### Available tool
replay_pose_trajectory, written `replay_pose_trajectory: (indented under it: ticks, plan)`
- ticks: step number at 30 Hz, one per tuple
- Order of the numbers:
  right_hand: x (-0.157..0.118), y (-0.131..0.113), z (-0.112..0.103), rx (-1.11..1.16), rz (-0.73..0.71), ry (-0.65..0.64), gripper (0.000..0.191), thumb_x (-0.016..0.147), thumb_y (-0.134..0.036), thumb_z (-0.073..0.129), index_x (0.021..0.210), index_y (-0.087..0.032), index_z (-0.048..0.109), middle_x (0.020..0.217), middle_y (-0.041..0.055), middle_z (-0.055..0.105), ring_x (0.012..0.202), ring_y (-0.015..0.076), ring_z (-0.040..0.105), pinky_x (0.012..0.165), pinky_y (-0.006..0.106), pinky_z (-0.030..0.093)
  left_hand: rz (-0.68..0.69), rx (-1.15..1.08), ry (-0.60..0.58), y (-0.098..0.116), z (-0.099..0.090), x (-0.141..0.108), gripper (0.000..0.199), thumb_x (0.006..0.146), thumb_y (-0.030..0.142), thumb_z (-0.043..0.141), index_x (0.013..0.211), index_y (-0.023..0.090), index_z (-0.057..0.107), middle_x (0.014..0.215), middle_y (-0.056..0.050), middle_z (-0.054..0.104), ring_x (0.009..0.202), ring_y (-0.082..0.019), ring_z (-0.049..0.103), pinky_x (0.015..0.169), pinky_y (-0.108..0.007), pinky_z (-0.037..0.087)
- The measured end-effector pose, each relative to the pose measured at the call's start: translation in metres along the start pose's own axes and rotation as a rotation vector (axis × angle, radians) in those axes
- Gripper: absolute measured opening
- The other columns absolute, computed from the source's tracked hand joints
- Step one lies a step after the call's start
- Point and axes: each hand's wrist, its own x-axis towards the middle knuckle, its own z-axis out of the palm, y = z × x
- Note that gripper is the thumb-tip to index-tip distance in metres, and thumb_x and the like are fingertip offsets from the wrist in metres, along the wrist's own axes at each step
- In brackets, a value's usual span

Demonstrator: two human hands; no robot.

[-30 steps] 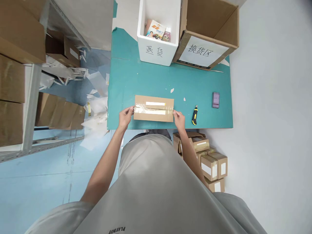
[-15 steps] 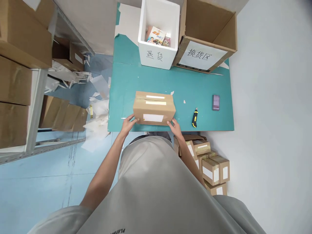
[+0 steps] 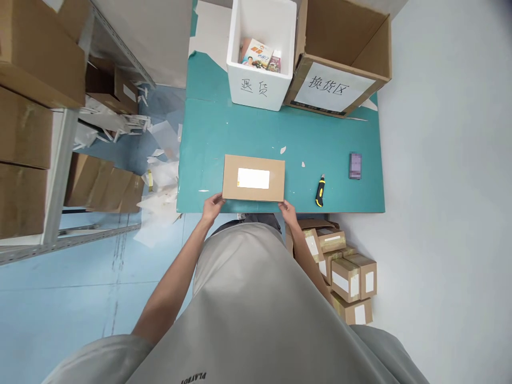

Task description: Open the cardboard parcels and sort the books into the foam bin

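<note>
A small closed cardboard box (image 3: 253, 193) lies near the front edge of the green table (image 3: 256, 133). A white label (image 3: 253, 178) is stuck on the face turned up at me. My left hand (image 3: 212, 207) grips the box at its near left corner, with thumb and fingers together. At the near right corner, my right hand (image 3: 287, 212) pinches it the same way; the fingertips under the edge are partly hidden. To the right lies a black and yellow box cutter (image 3: 320, 191), untouched.
A white foam box (image 3: 260, 88) with several printed packets inside and a large open cardboard carton (image 3: 336, 88) stand at the back. A phone (image 3: 355, 166) lies at the right. Shelves with cartons (image 3: 26, 128) stand left; several boxes (image 3: 346, 280) are piled below right.
The box has tipped toward me, so its labelled side now faces up and the taped face is out of sight. Both hands stay at its near corners.
</note>
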Motion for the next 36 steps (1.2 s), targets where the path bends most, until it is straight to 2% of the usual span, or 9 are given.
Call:
replay_pose_trajectory:
  ticks: [4, 8, 11, 13, 20, 25, 28, 31, 36]
  plan:
    - [-0.002, -0.008, 0.009, 0.028, -0.015, 0.0, 0.061, 0.078, -0.077, 0.071, 0.099, -0.021, 0.079, 0.109, 0.0122, 0.081, 0.112, 0.0324, 0.074, 0.108, 0.049, 0.058, 0.04, 0.027, -0.008, 0.011, 0.005, -0.004, 0.046, 0.075, 0.033, 0.081, 0.115, 0.012, 0.08, 0.122, -0.016, 0.081, 0.123, -0.035, 0.074, 0.115, -0.05, 0.054]
    - [0.013, -0.043, 0.001, 0.03, -0.106, 0.09, 0.059, 0.086, -0.067, 0.071, 0.115, -0.017, 0.08, 0.123, 0.0145, 0.076, 0.118, 0.0307, 0.072, 0.111, 0.045, 0.057, 0.156, 0.049, 0.071, 0.052, 0.003, -0.006, 0.049, 0.08, 0.036, 0.083, 0.122, 0.01, 0.08, 0.12, -0.015, 0.081, 0.118, -0.034, 0.076, 0.111, -0.048, 0.057]
    - [0.029, -0.073, -0.011, -0.036, -0.206, 0.177, 0.06, 0.091, -0.066, 0.069, 0.123, -0.016, 0.08, 0.121, 0.0148, 0.077, 0.118, 0.031, 0.071, 0.108, 0.044, 0.058, 0.27, 0.118, 0.153, 0.085, -0.003, -0.008, 0.05, 0.084, 0.047, 0.084, 0.121, 0.012, 0.081, 0.11, -0.013, 0.083, 0.109, -0.034, 0.078, 0.101, -0.046, 0.061]
    - [0.038, -0.084, -0.014, -0.087, -0.223, 0.194, 0.06, 0.092, -0.067, 0.068, 0.121, -0.016, 0.082, 0.118, 0.0146, 0.078, 0.116, 0.0317, 0.072, 0.107, 0.045, 0.058, 0.315, 0.191, 0.191, 0.097, -0.005, -0.008, 0.049, 0.086, 0.052, 0.082, 0.118, 0.015, 0.083, 0.104, -0.011, 0.084, 0.103, -0.034, 0.079, 0.097, -0.044, 0.061]
    - [0.048, -0.066, 0.008, -0.179, -0.147, 0.291, 0.067, 0.095, -0.07, 0.059, 0.117, -0.01, 0.082, 0.119, 0.0225, 0.077, 0.109, 0.0344, 0.075, 0.105, 0.047, 0.058, 0.321, 0.322, 0.184, 0.079, 0.009, 0.004, 0.044, 0.095, 0.053, 0.07, 0.107, 0.015, 0.085, 0.105, -0.012, 0.083, 0.091, -0.03, 0.076, 0.096, -0.041, 0.057]
    - [0.051, -0.054, 0.001, -0.157, -0.143, 0.27, 0.066, 0.093, -0.071, 0.058, 0.117, -0.013, 0.081, 0.121, 0.0204, 0.078, 0.112, 0.0334, 0.072, 0.103, 0.045, 0.057, 0.407, 0.322, 0.181, 0.089, 0.02, -0.014, 0.04, 0.1, 0.045, 0.065, 0.114, 0.012, 0.083, 0.126, -0.017, 0.077, 0.11, -0.031, 0.074, 0.103, -0.041, 0.056]
    - [0.055, -0.048, -0.02, -0.173, -0.123, 0.34, 0.066, 0.092, -0.071, 0.055, 0.116, -0.015, 0.081, 0.123, 0.0186, 0.079, 0.113, 0.0329, 0.071, 0.103, 0.044, 0.057, 0.515, 0.311, 0.125, 0.109, 0.039, -0.039, 0.036, 0.099, 0.043, 0.068, 0.116, 0.015, 0.083, 0.137, -0.013, 0.074, 0.122, -0.032, 0.071, 0.116, -0.045, 0.052]
    - [0.06, -0.04, -0.049, -0.232, -0.074, 0.415, 0.068, 0.092, -0.071, 0.051, 0.109, -0.013, 0.082, 0.116, 0.0181, 0.082, 0.111, 0.0349, 0.072, 0.102, 0.045, 0.056, 0.644, 0.319, -0.016, 0.13, 0.075, -0.071, 0.038, 0.102, 0.044, 0.066, 0.128, 0.021, 0.079, 0.145, -0.009, 0.071, 0.133, -0.032, 0.068, 0.122, -0.048, 0.048]
    - [0.07, -0.034, -0.086, -0.299, -0.009, 0.422, 0.066, 0.092, -0.072, 0.049, 0.089, -0.014, 0.082, 0.09, 0.0135, 0.083, 0.103, 0.0368, 0.072, 0.097, 0.045, 0.057, 0.866, 0.602, -0.346, 0.155, 0.14, -0.114, 0.039, 0.109, 0.04, 0.053, 0.137, 0.024, 0.075, 0.167, -0.013, 0.051, 0.125, -0.036, 0.073, 0.101, -0.046, 0.061]
